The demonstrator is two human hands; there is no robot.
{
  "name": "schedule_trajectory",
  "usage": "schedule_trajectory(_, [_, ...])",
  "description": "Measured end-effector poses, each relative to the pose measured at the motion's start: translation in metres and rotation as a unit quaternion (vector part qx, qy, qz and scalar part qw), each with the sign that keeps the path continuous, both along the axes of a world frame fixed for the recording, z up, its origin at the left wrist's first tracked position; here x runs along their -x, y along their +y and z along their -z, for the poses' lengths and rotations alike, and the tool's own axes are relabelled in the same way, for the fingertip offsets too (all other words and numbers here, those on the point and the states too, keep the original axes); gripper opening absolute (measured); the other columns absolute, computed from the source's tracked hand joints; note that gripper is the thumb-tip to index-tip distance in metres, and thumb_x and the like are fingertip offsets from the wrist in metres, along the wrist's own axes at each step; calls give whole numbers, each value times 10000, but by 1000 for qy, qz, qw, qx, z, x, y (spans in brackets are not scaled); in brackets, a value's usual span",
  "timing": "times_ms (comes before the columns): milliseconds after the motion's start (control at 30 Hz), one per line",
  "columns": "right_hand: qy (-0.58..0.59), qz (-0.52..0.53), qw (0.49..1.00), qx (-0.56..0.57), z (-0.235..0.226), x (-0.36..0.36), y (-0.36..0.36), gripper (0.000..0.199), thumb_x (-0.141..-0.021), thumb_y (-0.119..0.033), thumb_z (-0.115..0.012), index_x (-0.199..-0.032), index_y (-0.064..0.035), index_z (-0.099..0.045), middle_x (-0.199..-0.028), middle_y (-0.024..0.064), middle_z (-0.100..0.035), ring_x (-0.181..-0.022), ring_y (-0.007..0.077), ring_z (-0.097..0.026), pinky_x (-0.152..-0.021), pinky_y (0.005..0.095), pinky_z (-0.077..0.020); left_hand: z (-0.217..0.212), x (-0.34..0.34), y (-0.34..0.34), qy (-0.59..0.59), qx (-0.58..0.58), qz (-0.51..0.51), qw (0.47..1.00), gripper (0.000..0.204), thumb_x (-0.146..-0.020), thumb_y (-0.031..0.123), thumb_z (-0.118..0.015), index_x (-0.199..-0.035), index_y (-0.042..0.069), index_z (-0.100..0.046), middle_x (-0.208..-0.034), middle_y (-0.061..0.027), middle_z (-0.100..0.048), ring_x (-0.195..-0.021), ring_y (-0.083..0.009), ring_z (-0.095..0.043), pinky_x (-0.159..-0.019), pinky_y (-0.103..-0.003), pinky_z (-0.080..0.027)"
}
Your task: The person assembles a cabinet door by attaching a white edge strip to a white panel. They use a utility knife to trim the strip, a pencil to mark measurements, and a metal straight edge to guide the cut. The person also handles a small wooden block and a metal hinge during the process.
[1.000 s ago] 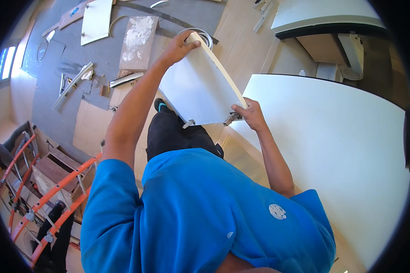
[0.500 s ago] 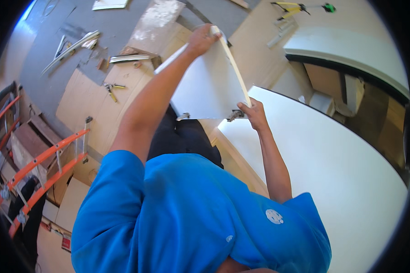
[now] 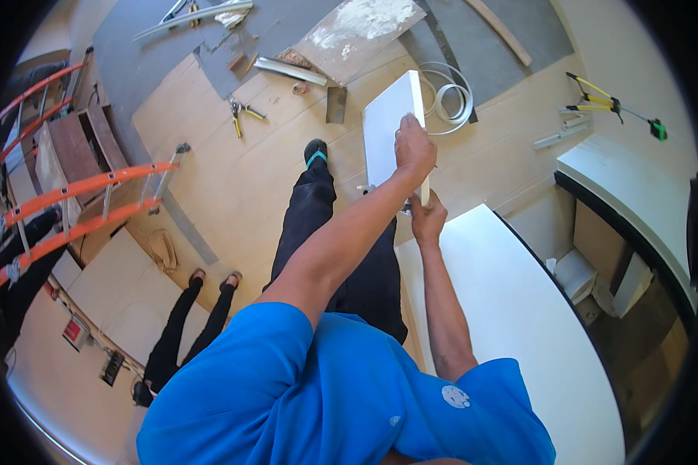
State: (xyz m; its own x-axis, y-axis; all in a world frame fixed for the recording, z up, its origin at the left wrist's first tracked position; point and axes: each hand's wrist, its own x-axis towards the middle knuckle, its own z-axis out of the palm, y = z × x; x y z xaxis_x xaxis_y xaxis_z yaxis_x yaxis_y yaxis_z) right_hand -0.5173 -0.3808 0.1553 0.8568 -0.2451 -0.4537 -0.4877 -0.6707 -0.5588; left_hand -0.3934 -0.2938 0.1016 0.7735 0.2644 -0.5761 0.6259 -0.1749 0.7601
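Observation:
I hold up a white cabinet door panel, tilted so that one long pale edge faces me. My left hand is closed over that edge near its middle, fingers bent round it. My right hand grips the lower corner, thumb upward, close to a metal hinge. Another small metal fitting sticks out at the panel's other lower corner. Part of the panel's face and far side is hidden by my left hand.
To my right stands a long white cabinet top. An orange ladder leans at left, near another person's legs. On the floor lie a white coil of strip, yellow-handled snips and a metal profile.
The panel has turned more edge-on and shifted right in view. My left hand has moved from its top corner down along the edge. Another person's legs have come into view at lower left.

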Motion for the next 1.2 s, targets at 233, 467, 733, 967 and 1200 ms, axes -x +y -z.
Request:
schedule_trajectory(233, [-106, -8, 994, 32, 68, 2, -18, 352, -896, -177, -774, -1198, -9, -705, -958, 227, -761, -874, 386, -759, -749, 416, -581, 28, -24, -34, -27, -80, -56, 995, 234, -878, 47, -683, -1085, -36, -610, -1157, -220, -578, -1102, -412, -573, -924, -483, -484])
schedule_trajectory(467, [-103, 5, 995, 18, 117, -22, -21, 397, -894, -235, -802, -1214, -24, -699, -939, 214, -758, -844, 382, -752, -758, 411, -585, 90, -59, -30, 58, -7, -203, 977, 291, -827, 172, -840, -907, 7, -614, -813, -174, -674, -776, -341, -672, -738, -453, -515])
schedule_trajectory(733, [-93, 49, 993, -56, 148, -9, -24, 387, -914, -219, -790, -1217, 0, -690, -941, 187, -764, -810, 323, -762, -737, 378, -584, 131, -52, -20, 35, 124, -159, 979, 252, -880, 192, -806, -794, 17, -646, -720, -52, -609, -668, -144, -523, -625, -365, -445])
schedule_trajectory(967, [-86, 35, 996, -18, 160, 25, -27, 503, -912, -302, -797, -1286, 2, -655, -966, 227, -745, -822, 352, -750, -727, 388, -576, 145, -12, -21, -32, 64, -59, 996, 207, -914, 159, -762, -849, 9, -635, -717, -23, -562, -688, -127, -509, -625, -348, -441])
schedule_trajectory(1200, [2, -2, 998, 69, 168, 47, -39, 728, -882, -383, -810, -1452, -17, -544, -977, 259, -730, -831, 440, -706, -743, 426, -566, 145, 17, -44, -115, 55, -200, 972, 113, -858, 31, -772, -937, 1, -698, -808, -45, -628, -765, -128, -596, -703, -290, -493])
